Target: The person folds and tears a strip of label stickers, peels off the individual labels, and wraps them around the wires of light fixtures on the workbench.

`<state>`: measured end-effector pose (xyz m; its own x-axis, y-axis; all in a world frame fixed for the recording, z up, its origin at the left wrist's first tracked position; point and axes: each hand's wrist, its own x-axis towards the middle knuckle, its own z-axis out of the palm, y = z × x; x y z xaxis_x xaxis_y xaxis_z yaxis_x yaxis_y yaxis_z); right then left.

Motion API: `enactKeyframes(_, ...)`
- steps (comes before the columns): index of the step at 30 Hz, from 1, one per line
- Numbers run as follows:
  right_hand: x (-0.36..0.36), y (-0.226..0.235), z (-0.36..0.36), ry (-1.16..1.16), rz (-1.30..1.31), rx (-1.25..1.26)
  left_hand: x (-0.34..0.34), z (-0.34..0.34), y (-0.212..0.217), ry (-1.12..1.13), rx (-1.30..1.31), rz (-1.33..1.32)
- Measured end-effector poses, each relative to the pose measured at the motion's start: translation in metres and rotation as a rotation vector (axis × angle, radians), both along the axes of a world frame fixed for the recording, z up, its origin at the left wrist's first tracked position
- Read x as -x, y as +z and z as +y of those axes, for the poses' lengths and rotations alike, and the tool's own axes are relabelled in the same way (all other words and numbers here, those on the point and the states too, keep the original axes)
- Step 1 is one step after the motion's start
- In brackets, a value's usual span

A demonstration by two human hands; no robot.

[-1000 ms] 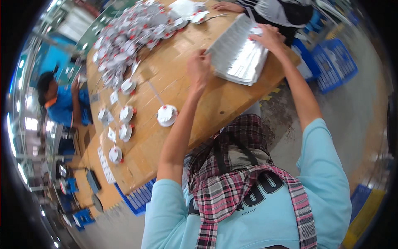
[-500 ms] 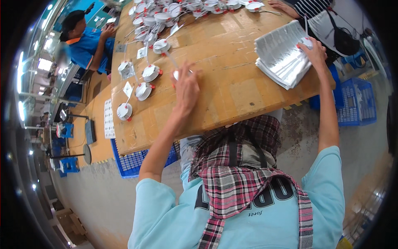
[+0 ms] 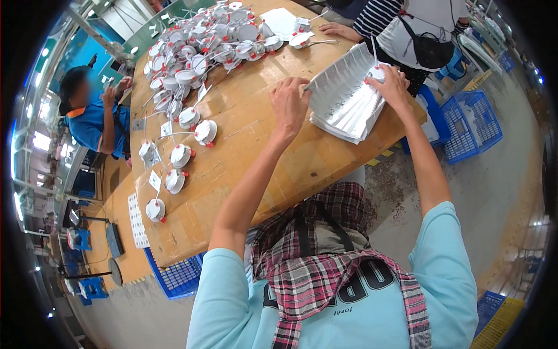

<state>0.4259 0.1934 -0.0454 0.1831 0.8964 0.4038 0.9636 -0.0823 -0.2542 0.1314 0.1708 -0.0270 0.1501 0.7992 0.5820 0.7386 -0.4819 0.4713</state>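
Note:
A round white downlight with red clips is held in my right hand, above the stack of white, shiny packing sleeves; its pale cable sticks upward. At the left edge of that stack, my left hand has its fingers closed on the edge of a sleeve. The sleeves lie fanned open, their left side curled up. Left of my left hand, several downlights stand spaced out on the table, the nearest being a white downlight with red clips. Some have small square cards on their cables.
A large heap of downlights covers the far part of the wooden table. Across the stack, a person in a striped sleeve rests a hand on the table. Another person in blue sits left. Blue crates stand on the floor at right.
My left hand has let go of a downlight, which now stands on the table, and has moved right to the sleeves. My right hand still holds its downlight. The view has shifted.

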Motion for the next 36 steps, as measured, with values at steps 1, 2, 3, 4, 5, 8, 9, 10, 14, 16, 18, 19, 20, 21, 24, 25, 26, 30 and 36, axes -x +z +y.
enactKeyframes(1,0.0,0.0,0.0,-0.005,-0.005,-0.003,0.002,0.002,0.001,0.015,-0.031,-0.005)
enactKeyframes(2,-0.002,0.0,0.0,-0.01,-0.008,-0.008,0.002,0.006,0.002,0.01,-0.036,-0.008)
enactKeyframes(3,-0.002,-0.001,0.0,-0.016,-0.01,-0.004,0.004,0.008,0.003,-0.008,-0.016,-0.091)
enactKeyframes(4,-0.001,-0.002,0.001,-0.021,-0.012,-0.001,0.006,0.01,0.003,-0.025,0.006,-0.173)
enactKeyframes(5,-0.003,-0.003,0.003,-0.027,-0.017,0.029,0.008,0.014,0.004,-0.027,0.004,-0.172)
enactKeyframes(8,0.005,0.0,0.003,-0.049,-0.023,0.031,0.02,0.023,0.007,-0.05,0.125,-0.454)
enactKeyframes(9,0.007,0.002,0.001,-0.047,-0.023,0.03,0.025,0.026,0.01,-0.006,0.205,-0.52)
enactKeyframes(10,0.011,0.004,-0.001,-0.05,-0.024,-0.054,0.031,0.028,0.013,0.038,0.285,-0.586)
enactKeyframes(14,0.025,0.026,0.004,0.187,-0.023,-0.368,0.072,0.036,0.015,-0.004,0.259,-0.615)
enactKeyframes(16,0.052,0.045,0.006,0.306,0.017,-0.36,0.103,0.041,0.016,-0.162,0.322,-0.621)
enactKeyframes(18,0.074,0.053,0.017,0.529,-0.028,-0.434,0.13,0.033,0.022,-0.183,0.374,-0.598)
enactKeyframes(19,0.087,0.057,0.018,0.533,-0.025,-0.432,0.142,0.023,0.029,-0.236,0.393,-0.578)
enactKeyframes(20,0.101,0.061,0.02,0.669,-0.009,-0.399,0.153,0.01,0.036,-0.286,0.412,-0.557)
enactKeyframes(21,0.112,0.063,0.019,0.807,0.008,-0.364,0.16,-0.007,0.047,-0.284,0.423,-0.589)
enactKeyframes(24,0.141,0.068,0.01,0.828,0.091,0.101,0.201,-0.043,0.059,-0.301,0.338,-0.569)
enactKeyframes(25,0.154,0.067,0.009,0.847,0.066,0.038,0.209,-0.058,0.067,-0.271,0.337,-0.573)
enactKeyframes(26,0.165,0.065,0.004,0.876,0.072,0.047,0.217,-0.073,0.076,-0.145,0.26,-0.404)
enactKeyframes(30,0.204,0.062,-0.056,0.949,0.093,-0.43,0.238,-0.139,0.083,0.064,-0.023,0.111)
enactKeyframes(36,0.191,0.01,-0.145,1.08,0.075,-0.247,0.241,-0.241,0.019,-0.023,0.166,0.358)
